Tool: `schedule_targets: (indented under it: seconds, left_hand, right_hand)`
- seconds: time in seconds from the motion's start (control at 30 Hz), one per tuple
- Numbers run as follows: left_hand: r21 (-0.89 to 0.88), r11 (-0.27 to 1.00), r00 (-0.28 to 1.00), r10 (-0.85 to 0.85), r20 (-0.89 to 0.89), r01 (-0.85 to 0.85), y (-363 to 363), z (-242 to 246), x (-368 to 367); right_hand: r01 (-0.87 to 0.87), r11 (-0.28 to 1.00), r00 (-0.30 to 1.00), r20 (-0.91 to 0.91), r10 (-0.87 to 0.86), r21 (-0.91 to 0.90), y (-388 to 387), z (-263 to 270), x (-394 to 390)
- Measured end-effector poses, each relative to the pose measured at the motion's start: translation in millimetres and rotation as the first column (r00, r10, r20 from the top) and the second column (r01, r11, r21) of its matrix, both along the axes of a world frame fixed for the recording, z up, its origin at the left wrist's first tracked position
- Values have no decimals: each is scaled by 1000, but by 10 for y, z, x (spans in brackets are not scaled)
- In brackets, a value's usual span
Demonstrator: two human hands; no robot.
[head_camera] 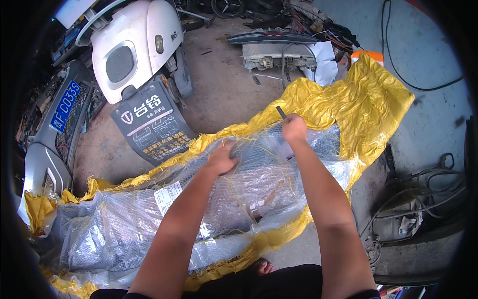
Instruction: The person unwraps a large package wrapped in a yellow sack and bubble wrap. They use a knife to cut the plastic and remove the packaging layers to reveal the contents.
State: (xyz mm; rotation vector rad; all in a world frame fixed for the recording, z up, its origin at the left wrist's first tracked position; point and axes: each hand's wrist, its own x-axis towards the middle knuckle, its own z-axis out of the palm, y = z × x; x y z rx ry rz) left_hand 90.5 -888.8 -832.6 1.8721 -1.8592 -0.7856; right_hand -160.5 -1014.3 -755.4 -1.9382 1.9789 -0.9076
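Note:
A long package in clear bubble wrap point(261, 179) stretches across the view before me. Around its edges lies a torn yellow woven plastic sheet point(373, 97), bunched up at the far right end. My left hand point(223, 157) grips the wrap near the package's far edge, its fingertips partly hidden. Farther right, my right hand point(294, 128) is closed around a dark, narrow, flat tool point(280, 111) whose end points up and away; its exact kind is unclear. A white paper label point(168, 194) with writing sits on the wrap, partly behind my left forearm. What the wrap holds is hard to make out.
A white electric scooter point(130, 48) with a printed mud flap point(153, 123) stands beyond the package. At left is a car bumper point(52, 153) with a blue plate. A radiator-like part point(276, 56) lies farther off. Cables point(403, 205) and parts lie at right.

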Motion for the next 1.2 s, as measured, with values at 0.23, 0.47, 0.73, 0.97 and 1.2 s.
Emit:
schedule_targets:
  seconds: [0.23, 0.47, 0.73, 0.97, 1.2]
  left_hand:
    - [-40, 997, 994, 71, 85, -68, 142, 196, -130]
    - [13, 993, 974, 113, 198, -118, 130, 298, -142]
    - [106, 992, 971, -85, 225, 62, 52, 35, -108]
    - [23, 991, 973, -134, 186, 132, 70, -65, -91]
    - [105, 973, 948, -224, 224, 206, 56, -48, -82]
  right_hand:
    - [-31, 994, 987, -155, 47, 107, 100, 133, 162]
    - [-100, 971, 925, -339, 171, 216, 212, 178, 252]
    - [-457, 888, 588, -737, 334, 37, 298, 56, 211]
    - [-616, 787, 461, -809, 364, 3, 250, -9, 259]
    - [-562, 815, 353, -850, 390, 140, 274, -171, 350]
